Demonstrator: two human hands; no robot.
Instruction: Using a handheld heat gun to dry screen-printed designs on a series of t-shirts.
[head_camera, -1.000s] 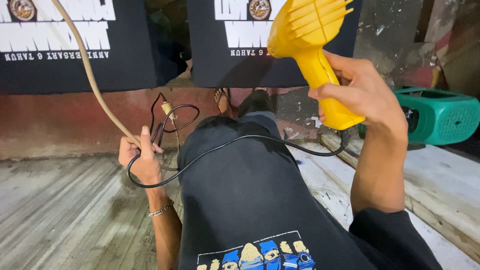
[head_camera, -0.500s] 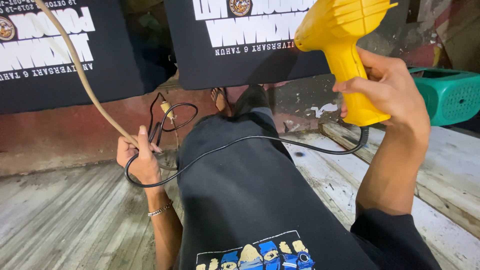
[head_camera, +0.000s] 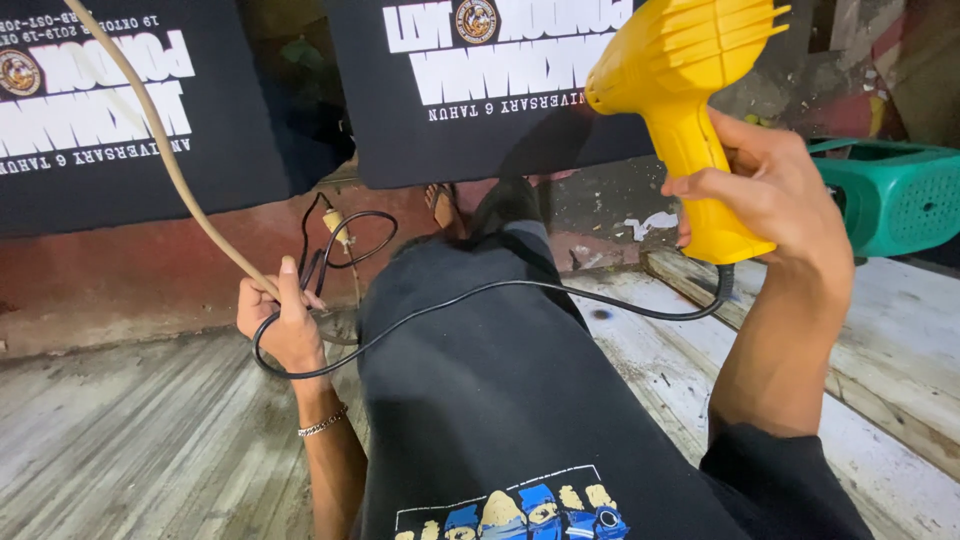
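My right hand grips the handle of a yellow heat gun, raised at the upper right with its nozzle end toward a hanging black printed shirt. The gun's black cord runs from the handle base across my dark-clothed lap to my left hand. That hand is closed on the black cord together with a beige cable that climbs to the upper left. A bracelet circles my left wrist.
A second black printed shirt hangs at the left. A green plastic basket stands at the right on a wooden platform. Worn floor planks lie below. Looped wires with a plug sit beyond my left hand. A sandalled foot shows ahead.
The heat gun and my right hand have shifted rightward and slightly up in view. My left hand keeps its hold on the cords.
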